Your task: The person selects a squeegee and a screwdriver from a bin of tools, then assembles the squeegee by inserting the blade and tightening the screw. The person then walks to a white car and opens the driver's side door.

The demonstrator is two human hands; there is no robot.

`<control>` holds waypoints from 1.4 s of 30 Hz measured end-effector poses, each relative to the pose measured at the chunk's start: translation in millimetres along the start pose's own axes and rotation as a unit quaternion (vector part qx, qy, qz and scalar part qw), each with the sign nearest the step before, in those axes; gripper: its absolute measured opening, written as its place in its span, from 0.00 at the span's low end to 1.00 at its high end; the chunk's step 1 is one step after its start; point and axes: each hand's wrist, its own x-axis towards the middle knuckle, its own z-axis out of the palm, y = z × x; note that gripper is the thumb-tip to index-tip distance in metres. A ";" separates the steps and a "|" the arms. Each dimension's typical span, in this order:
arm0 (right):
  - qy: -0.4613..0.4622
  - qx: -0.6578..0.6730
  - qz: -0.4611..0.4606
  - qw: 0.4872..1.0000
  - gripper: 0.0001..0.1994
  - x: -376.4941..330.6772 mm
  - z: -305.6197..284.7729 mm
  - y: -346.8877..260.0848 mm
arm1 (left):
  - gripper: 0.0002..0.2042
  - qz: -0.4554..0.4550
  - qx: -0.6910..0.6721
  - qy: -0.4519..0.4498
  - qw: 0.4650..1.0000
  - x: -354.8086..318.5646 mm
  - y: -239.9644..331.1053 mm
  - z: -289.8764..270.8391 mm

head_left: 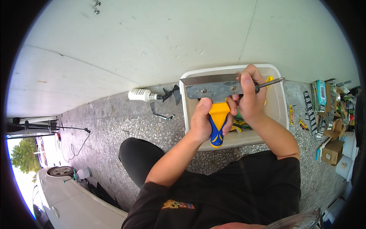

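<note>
One scraper, wide metal blade and yellow-and-blue handle, was held over a white plastic tub. Its handle ran from 12 to 6 o'clock, butt toward the person; the blade lay crosswise, 9 to 3 o'clock, cutting edge on the far side. The left hand was clenched round the handle from the 9 o'clock side, thumb up toward the blade plate. The right hand gripped the blade's 3 o'clock end and also a thin metal rod, possibly a screwdriver shaft, pointing toward 2 o'clock. Both hands were on the scraper, neither nearer; the left carried the handle, the right sat at the blade.

Further items: green and yellow tools in the tub, partly hidden. A white power tool with black fittings lay at 9 o'clock on the speckled floor. Boxes and packets were stacked at 3 o'clock. A white wall stood at 12 o'clock.
</note>
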 end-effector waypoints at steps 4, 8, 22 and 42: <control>0.003 0.015 0.007 1.000 0.13 -1.6 -3.3 2.7 | 0.32 -0.004 -0.020 0.009 1.000 -0.1 5.6 5.6; -0.037 -0.006 -0.005 0.999 0.10 -0.3 -12.4 6.7 | 0.31 0.041 -0.004 -0.010 0.999 -5.4 7.9 -2.6; -0.221 -0.657 -0.235 0.681 0.21 6.1 19.8 -50.8 | 0.27 0.126 0.139 -0.003 0.982 -46.7 77.8 -48.7; -0.206 -0.648 -0.237 0.694 0.21 -2.2 24.9 -36.2 | 0.22 0.216 0.261 0.022 0.941 -49.1 64.5 -66.9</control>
